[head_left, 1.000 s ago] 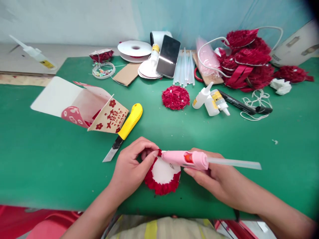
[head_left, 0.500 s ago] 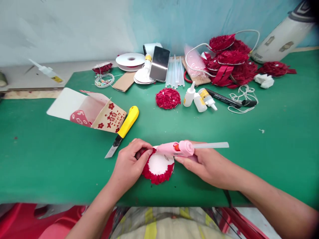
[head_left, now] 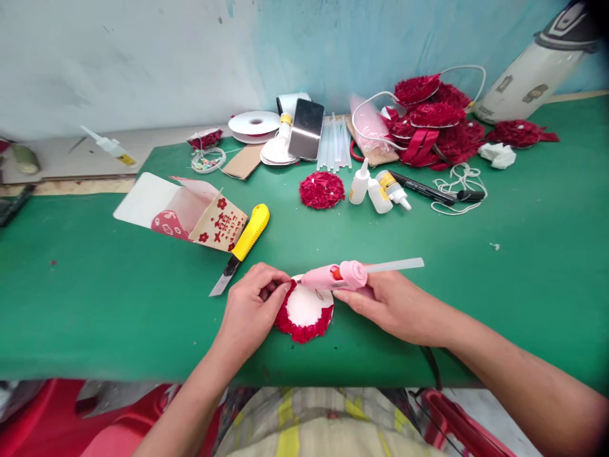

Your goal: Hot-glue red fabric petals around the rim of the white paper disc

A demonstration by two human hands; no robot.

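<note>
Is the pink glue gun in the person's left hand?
No, the right hand holds the pink glue gun, while the left hand pinches the red edging.

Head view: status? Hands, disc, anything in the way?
Left hand pinching red ribbon at edge of disc. Right hand gripping glue gun, pointed at ribbon. Ribbon only part-way round. Nothing blocking; knife lies beyond left hand.

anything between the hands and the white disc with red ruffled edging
Nothing visible blocks the left hand, at the left edge of the white disc with red ruffled edging. Only the pink glue gun in the right hand lies between that hand and the disc.
</note>
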